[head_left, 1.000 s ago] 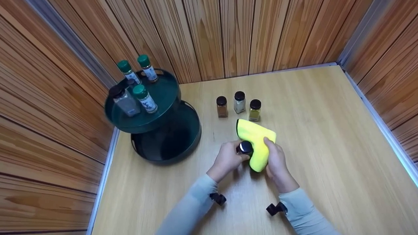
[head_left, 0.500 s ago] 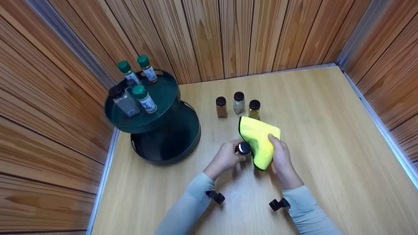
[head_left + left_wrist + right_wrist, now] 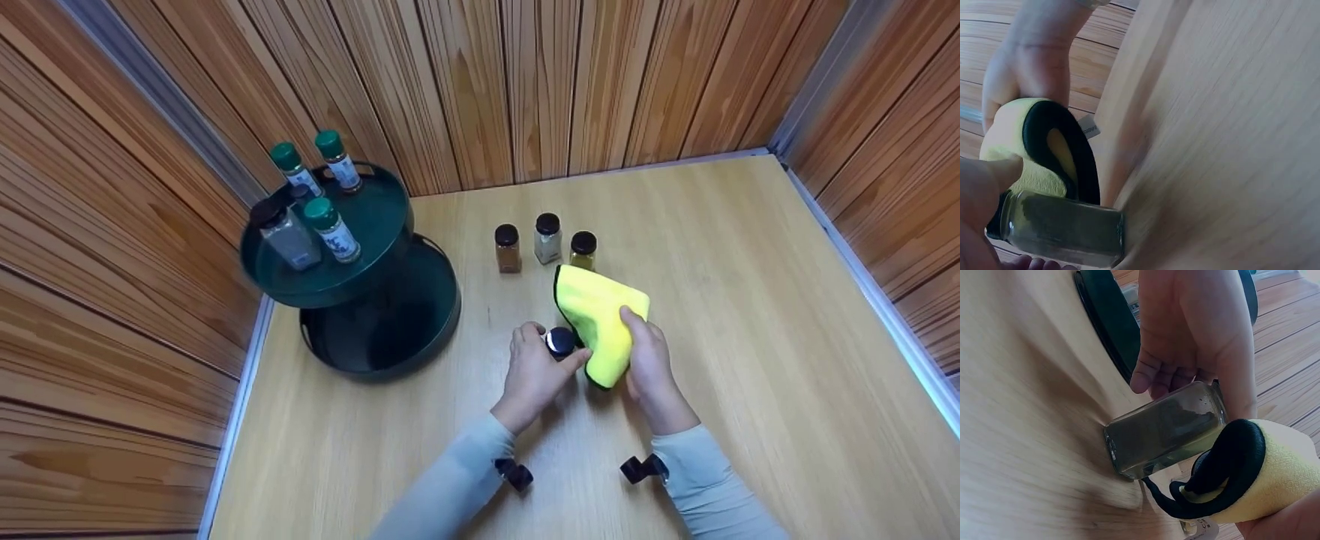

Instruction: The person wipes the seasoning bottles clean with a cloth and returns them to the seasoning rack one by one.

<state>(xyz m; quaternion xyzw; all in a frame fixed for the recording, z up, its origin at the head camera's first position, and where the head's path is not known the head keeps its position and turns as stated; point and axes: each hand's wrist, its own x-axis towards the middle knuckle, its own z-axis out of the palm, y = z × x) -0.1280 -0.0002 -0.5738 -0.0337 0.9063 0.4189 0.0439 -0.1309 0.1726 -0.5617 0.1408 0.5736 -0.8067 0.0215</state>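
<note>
A square glass spice jar (image 3: 1165, 430) with a black cap and dark contents is upright, its base at or very near the tabletop. My left hand (image 3: 534, 375) is around it: curled fingers lie along one side, and the thumb (image 3: 1008, 171) reaches past the cap toward the cloth. A folded yellow cleaning cloth (image 3: 600, 319) with black edging is in my right hand (image 3: 651, 367), pinched between thumb and fingers. The cloth's folded edge lies against or right beside the jar; contact is hard to tell. Part of the jar's cap is hidden in the wrist views.
Behind the cloth stand a brown-filled jar (image 3: 508, 251), a pale-filled jar (image 3: 548, 240) and a yellowish jar (image 3: 583, 247) partly covered by the cloth. On the left, a dark green two-tier rack (image 3: 375, 360) holds several bottles on its upper tier. Wood-panelled walls border the table.
The right hand and cloth have shifted slightly right and away from me. My left hand has turned about the jar, its thumb extending toward the cloth and its fingers lifting at the far side.
</note>
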